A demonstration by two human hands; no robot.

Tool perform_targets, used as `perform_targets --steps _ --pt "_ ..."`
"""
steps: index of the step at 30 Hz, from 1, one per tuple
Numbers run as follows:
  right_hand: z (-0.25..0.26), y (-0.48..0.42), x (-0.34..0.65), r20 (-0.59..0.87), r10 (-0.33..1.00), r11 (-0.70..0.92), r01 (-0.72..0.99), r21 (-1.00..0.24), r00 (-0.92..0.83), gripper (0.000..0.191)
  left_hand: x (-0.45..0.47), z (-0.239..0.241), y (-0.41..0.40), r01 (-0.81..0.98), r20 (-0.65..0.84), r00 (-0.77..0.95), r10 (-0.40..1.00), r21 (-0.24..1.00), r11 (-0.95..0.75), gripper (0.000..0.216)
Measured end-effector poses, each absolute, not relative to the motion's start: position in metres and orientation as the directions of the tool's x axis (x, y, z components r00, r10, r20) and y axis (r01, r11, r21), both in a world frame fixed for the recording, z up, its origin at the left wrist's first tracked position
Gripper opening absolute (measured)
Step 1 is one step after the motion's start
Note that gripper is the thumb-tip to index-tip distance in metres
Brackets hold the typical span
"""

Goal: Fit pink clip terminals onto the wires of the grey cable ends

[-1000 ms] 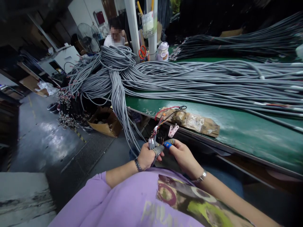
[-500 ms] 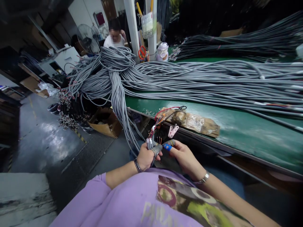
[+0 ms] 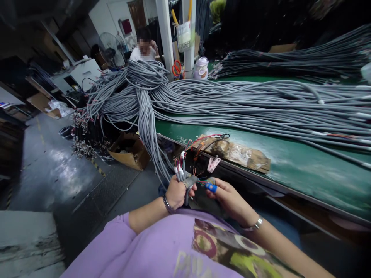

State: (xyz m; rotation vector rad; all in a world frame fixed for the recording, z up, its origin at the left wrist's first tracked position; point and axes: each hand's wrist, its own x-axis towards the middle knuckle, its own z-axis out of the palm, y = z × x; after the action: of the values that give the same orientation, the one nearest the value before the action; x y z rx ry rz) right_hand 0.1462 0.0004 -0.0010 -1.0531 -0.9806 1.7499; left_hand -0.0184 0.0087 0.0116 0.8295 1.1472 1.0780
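Low in front of my body, my left hand [image 3: 180, 192] is closed round several grey cables [image 3: 179, 175], whose ends show white sleeves and thin coloured wires. Its thumb wears a grey covering. Facing it, my right hand [image 3: 227, 195] pinches thin coloured wires [image 3: 202, 181] that run out from the left thumb. A blue wrap covers one of the right fingertips and a grey one another. Just beyond the hands, a pink clip [image 3: 213, 164] sits at the table edge, near a red wire and a black loop.
A thick bundle of grey cables [image 3: 232, 98] lies along the green table [image 3: 290, 154] and hangs over its left end. Taped cardboard [image 3: 240, 153] rests at the front edge. A cardboard box [image 3: 129, 152] is below. Another person [image 3: 143, 48] sits behind the bundle.
My right hand has moved a little right, away from the left, and coloured wires now show stretched between them. The left hand keeps its hold on the cables. The view has tilted slightly.
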Motion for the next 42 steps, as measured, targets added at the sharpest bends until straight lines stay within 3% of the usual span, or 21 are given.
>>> perform_targets --steps 5,11,26,38,42 --pt "-0.004 0.022 0.158 -0.330 0.908 -0.418 -0.505 -0.755 -0.258 0.040 -0.021 0.024 0.017 -0.257 -0.343 0.260 0.902 0.876 0.407 0.041" --pt "0.005 0.048 0.151 -0.318 0.903 -0.430 -0.582 -0.690 -0.289 0.039 -0.009 0.023 0.023 -0.230 -0.347 0.424 0.837 0.852 0.470 0.045" --pt "0.002 0.050 0.142 -0.231 0.943 -0.333 -0.636 -0.696 -0.240 0.039 0.001 0.018 0.033 -0.201 -0.385 0.451 0.805 0.836 0.511 0.041" --pt "0.006 0.046 0.151 -0.271 0.899 -0.436 -0.662 -0.610 -0.343 0.046 -0.006 0.014 0.026 -0.188 -0.364 0.456 0.812 0.853 0.488 0.041" --pt "0.010 0.047 0.154 -0.273 0.903 -0.428 -0.652 -0.626 -0.331 0.036 -0.008 0.018 0.019 -0.190 -0.363 0.451 0.815 0.854 0.485 0.042"
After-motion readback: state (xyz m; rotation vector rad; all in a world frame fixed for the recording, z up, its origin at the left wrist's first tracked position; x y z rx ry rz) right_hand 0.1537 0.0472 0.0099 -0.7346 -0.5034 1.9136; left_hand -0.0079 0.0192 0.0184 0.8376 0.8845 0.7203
